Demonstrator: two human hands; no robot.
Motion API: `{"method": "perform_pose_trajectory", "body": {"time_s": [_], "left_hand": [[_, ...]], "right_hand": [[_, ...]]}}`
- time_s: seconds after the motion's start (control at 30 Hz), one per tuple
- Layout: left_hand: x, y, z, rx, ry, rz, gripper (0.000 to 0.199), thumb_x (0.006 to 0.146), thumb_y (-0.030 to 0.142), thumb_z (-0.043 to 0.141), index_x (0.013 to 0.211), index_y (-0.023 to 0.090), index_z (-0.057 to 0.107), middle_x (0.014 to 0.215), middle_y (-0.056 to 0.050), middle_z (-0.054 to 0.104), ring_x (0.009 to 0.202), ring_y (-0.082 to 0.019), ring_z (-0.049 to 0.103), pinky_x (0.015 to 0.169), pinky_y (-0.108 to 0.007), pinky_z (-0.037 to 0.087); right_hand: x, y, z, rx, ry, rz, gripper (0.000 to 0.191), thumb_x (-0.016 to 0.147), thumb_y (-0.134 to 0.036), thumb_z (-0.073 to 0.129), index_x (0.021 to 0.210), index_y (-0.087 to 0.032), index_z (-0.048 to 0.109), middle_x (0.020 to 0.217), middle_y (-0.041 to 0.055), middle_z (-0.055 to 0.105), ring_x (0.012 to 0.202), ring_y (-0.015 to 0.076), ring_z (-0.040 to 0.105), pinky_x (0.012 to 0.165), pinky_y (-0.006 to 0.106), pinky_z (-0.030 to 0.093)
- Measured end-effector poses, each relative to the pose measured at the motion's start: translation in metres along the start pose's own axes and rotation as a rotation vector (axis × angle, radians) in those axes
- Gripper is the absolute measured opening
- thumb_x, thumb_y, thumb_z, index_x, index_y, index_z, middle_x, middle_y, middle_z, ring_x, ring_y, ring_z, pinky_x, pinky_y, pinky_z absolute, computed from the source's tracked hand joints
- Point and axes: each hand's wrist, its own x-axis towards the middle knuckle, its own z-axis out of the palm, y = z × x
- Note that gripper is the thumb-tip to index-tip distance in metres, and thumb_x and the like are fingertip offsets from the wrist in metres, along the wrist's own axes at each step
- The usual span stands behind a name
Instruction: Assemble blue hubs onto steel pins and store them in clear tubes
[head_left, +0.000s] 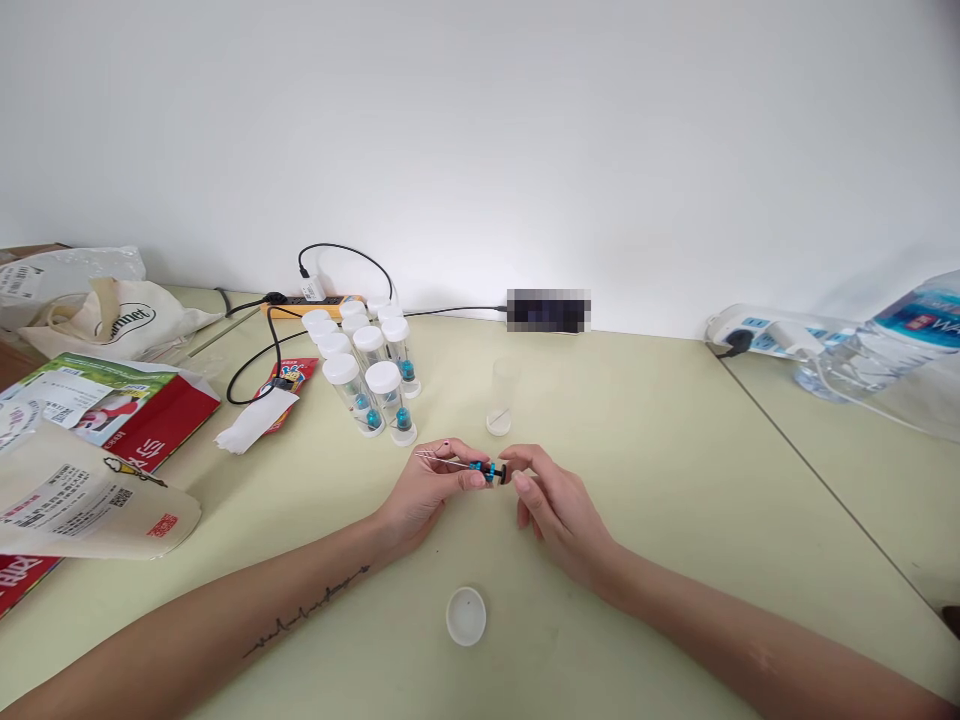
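My left hand (431,490) pinches a small blue-and-black tool (486,471) between thumb and fingers. Thin metal rods (442,458) run from it to the left, along my fingers. My right hand (555,505) is at the tool's black end, thumb and forefinger apart and curved close to it; whether they touch it is unclear. Just behind the hands stands a clear tube (501,400) without its lid, a thin rod lying inside near the bottom. A white round lid (466,616) lies on the table nearer to me.
Several white-capped clear tubes (384,385) with blue pieces inside stand to the left, beside a red packet (296,375). An orange power strip (322,305), cables, bags and a plastic cup (90,495) are further left. A water bottle (877,335) and white power strip (757,330) are at right.
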Motion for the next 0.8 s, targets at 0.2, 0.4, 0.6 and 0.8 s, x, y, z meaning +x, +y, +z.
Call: {"method": "perform_pose_trajectory", "body": {"time_s": [0.2, 0.4, 0.6, 0.8], "left_hand": [[0.0012, -0.0023, -0.0012, -0.004, 0.014, 0.010, 0.017, 0.065, 0.016, 0.077, 0.080, 0.016, 0.069, 0.079, -0.002, 0.069, 0.077, -0.014, 0.063, 0.079, -0.027, 0.045], [0.0007, -0.0014, -0.0011, 0.001, 0.014, -0.002, 0.016, 0.065, 0.016, 0.076, 0.080, 0.016, 0.069, 0.079, -0.003, 0.069, 0.076, -0.013, 0.062, 0.077, -0.027, 0.045], [0.0005, -0.0003, -0.0011, -0.007, 0.018, -0.021, 0.017, 0.065, 0.017, 0.076, 0.081, 0.016, 0.068, 0.079, -0.003, 0.069, 0.074, -0.013, 0.062, 0.075, -0.027, 0.046], [0.0005, -0.0012, -0.0013, -0.003, 0.034, -0.022, 0.019, 0.064, 0.018, 0.077, 0.080, 0.016, 0.068, 0.079, -0.004, 0.069, 0.073, -0.014, 0.063, 0.074, -0.028, 0.046]], "right_hand": [[-0.0017, 0.0022, 0.0000, 0.027, 0.002, -0.032, 0.034, 0.097, -0.044, 0.024, 0.107, -0.023, 0.049, 0.095, 0.0027, 0.059, 0.057, 0.0092, 0.053, 0.051, 0.022, 0.044], [-0.0018, 0.0018, -0.0002, 0.037, -0.016, -0.014, 0.034, 0.097, -0.045, 0.024, 0.107, -0.024, 0.049, 0.094, 0.0021, 0.059, 0.057, 0.0088, 0.054, 0.050, 0.021, 0.044], [-0.0018, 0.0012, -0.0001, 0.032, -0.006, -0.025, 0.034, 0.097, -0.045, 0.025, 0.113, -0.024, 0.047, 0.094, 0.0020, 0.058, 0.057, 0.0084, 0.054, 0.049, 0.020, 0.044], [-0.0015, 0.0019, 0.0000, 0.026, -0.007, -0.013, 0.036, 0.097, -0.045, 0.025, 0.114, -0.024, 0.049, 0.094, 0.0023, 0.059, 0.057, 0.0085, 0.055, 0.049, 0.020, 0.044]]}}
